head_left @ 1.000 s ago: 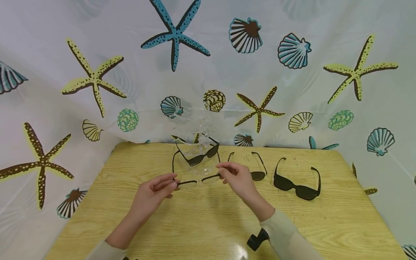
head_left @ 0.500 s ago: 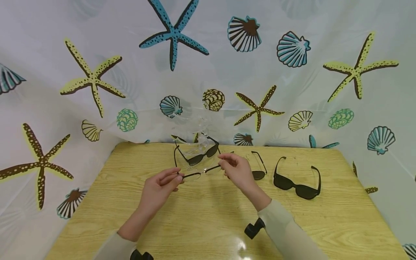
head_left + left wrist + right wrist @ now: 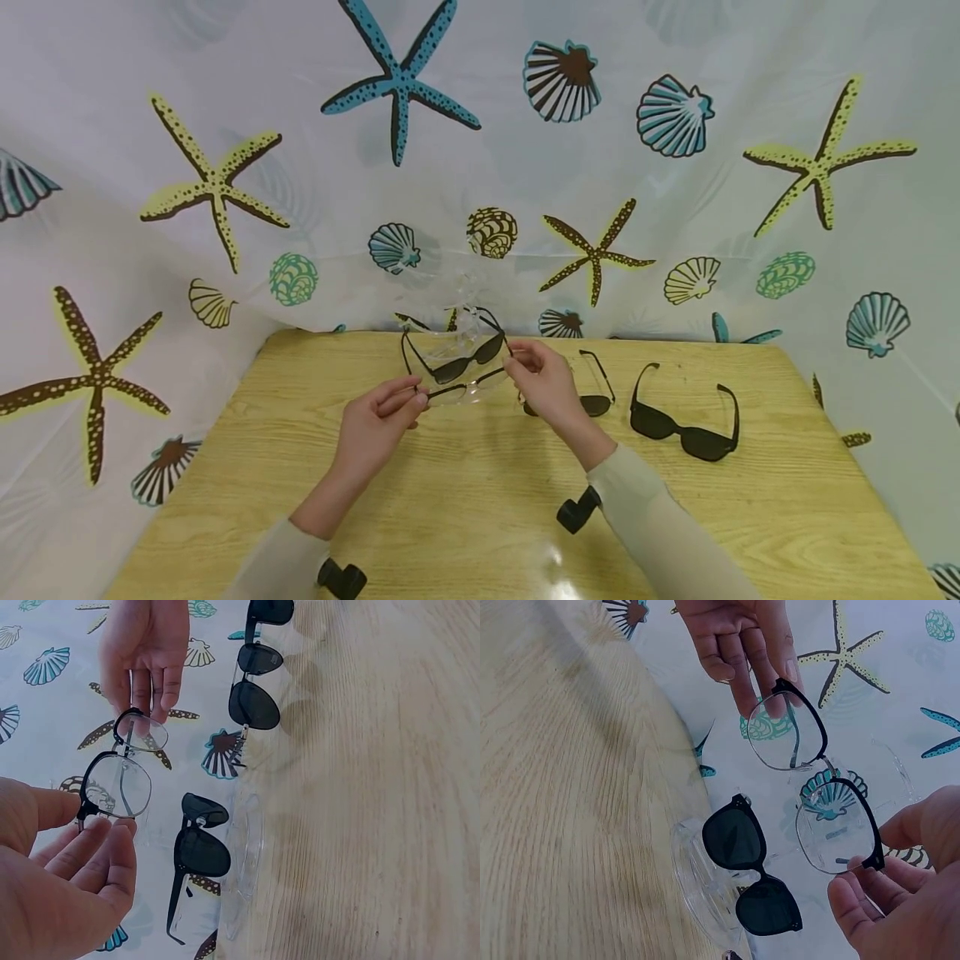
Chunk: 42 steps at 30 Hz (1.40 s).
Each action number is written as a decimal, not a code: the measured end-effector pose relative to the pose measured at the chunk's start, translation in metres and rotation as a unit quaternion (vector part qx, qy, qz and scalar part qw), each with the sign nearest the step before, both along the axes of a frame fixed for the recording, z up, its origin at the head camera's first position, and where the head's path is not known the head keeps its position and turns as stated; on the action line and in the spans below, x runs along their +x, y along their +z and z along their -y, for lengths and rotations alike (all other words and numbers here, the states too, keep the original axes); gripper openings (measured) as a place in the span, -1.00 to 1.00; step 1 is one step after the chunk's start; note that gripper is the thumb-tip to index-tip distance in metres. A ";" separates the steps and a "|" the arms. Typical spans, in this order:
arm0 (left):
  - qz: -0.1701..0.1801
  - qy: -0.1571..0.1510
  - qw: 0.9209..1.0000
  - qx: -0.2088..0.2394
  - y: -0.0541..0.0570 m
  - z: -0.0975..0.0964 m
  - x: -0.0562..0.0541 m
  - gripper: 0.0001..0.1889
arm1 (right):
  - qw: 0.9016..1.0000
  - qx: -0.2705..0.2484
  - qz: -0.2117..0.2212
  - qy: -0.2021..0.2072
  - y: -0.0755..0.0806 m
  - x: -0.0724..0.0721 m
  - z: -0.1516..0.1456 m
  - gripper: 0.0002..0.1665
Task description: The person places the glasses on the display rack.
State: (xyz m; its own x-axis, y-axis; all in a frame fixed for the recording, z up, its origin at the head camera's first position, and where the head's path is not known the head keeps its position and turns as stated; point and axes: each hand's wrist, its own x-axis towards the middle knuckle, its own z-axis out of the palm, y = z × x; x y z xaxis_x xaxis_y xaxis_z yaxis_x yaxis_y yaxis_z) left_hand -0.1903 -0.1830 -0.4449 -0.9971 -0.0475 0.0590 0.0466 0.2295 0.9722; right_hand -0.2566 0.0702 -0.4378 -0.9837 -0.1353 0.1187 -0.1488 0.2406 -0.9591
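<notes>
Between both hands hangs a pair of clear-lensed eyeglasses with dark upper rims, lenses toward me, temples pointing away. My left hand pinches the left hinge corner between thumb and fingers; my right hand pinches the right one. The left wrist view shows the eyeglasses held in the air at both ends. Just behind them, black sunglasses sit on a transparent plastic display stand. From the right wrist view, the stand's clear base shows below the sunglasses.
Another pair of sunglasses lies behind my right hand, partly covered by it. Farther right, black sunglasses rest on the wooden table with temples unfolded. A patterned cloth with starfish and shells hangs behind the table.
Both hands have moved forward with the eyeglasses, bringing them closer to the clear stand; the left hand has also shifted right. The sunglasses have stayed in place.
</notes>
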 end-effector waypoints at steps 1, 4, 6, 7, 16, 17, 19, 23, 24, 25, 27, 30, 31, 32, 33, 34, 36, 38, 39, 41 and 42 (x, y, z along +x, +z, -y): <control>-0.005 -0.001 1.000 -0.004 0.000 0.000 -0.002 -0.56 | 1.000 -0.001 0.001 0.000 0.000 -0.002 0.000 -0.56; -0.010 -0.002 1.000 -0.012 0.000 0.001 -0.006 -0.56 | 1.000 0.001 0.007 0.001 0.000 -0.007 0.001 -0.53; -0.012 -0.002 1.000 -0.011 0.000 0.000 -0.008 -0.56 | 1.000 0.002 0.008 0.001 0.000 -0.010 0.002 -0.52; -0.012 -0.001 1.000 -0.009 0.000 0.000 -0.009 -0.57 | 1.000 0.003 0.009 -0.001 0.000 -0.012 0.002 -0.51; -0.014 0.006 1.000 -0.002 0.004 -0.006 -0.017 -0.58 | 1.000 -0.011 0.023 -0.007 0.005 -0.023 0.004 -0.52; -0.015 0.006 1.000 -0.004 0.004 -0.006 -0.018 -0.58 | 1.000 -0.013 0.023 -0.008 0.006 -0.024 0.004 -0.52; -0.015 0.007 1.000 -0.008 0.004 -0.007 -0.020 -0.58 | 1.000 -0.015 0.026 -0.009 0.007 -0.026 0.005 -0.52; -0.014 0.008 1.000 -0.012 0.004 -0.007 -0.026 -0.59 | 0.999 -0.010 0.031 -0.010 0.009 -0.028 0.005 -0.56; -0.014 0.008 1.000 -0.013 0.004 -0.006 -0.028 -0.59 | 0.999 -0.009 0.033 -0.011 0.010 -0.029 0.005 -0.58; -0.015 0.008 1.000 -0.014 0.005 -0.006 -0.029 -0.59 | 0.999 -0.006 0.033 -0.011 0.010 -0.030 0.005 -0.59; -0.015 0.008 1.000 -0.017 0.006 -0.006 -0.032 -0.59 | 0.999 0.000 0.034 -0.012 0.012 -0.031 0.005 -0.60; -0.018 0.006 1.000 -0.022 0.007 -0.006 -0.035 -0.59 | 0.999 0.013 0.028 -0.015 0.013 -0.033 0.006 -0.61; -0.018 0.005 1.000 -0.023 0.008 -0.006 -0.036 -0.59 | 0.999 0.018 0.024 -0.016 0.013 -0.033 0.006 -0.60; -0.018 0.004 1.000 -0.023 0.008 -0.006 -0.037 -0.58 | 0.999 0.021 0.023 -0.018 0.014 -0.034 0.006 -0.60; -0.017 0.005 1.000 -0.024 0.009 -0.005 -0.038 -0.58 | 0.999 0.023 0.020 -0.019 0.014 -0.035 0.007 -0.60; -0.016 0.005 1.000 -0.024 0.009 -0.005 -0.038 -0.58 | 0.999 0.025 0.019 -0.019 0.014 -0.035 0.007 -0.60; -0.012 0.006 1.000 -0.025 0.010 -0.005 -0.040 -0.58 | 0.999 0.027 0.018 -0.020 0.014 -0.037 0.008 -0.60; -0.007 0.009 1.000 -0.027 0.011 -0.004 -0.041 -0.57 | 0.999 0.030 0.016 -0.021 0.014 -0.039 0.009 -0.59; -0.007 0.010 1.000 -0.027 0.012 -0.004 -0.042 -0.57 | 0.999 0.030 0.015 -0.020 0.015 -0.040 0.009 -0.59; -0.007 0.011 1.000 -0.028 0.013 -0.003 -0.044 -0.57 | 0.999 0.031 0.016 -0.019 0.015 -0.042 0.010 -0.59; -0.009 0.011 0.999 -0.029 0.014 -0.003 -0.044 -0.56 | 0.999 0.030 0.017 -0.019 0.015 -0.043 0.010 -0.59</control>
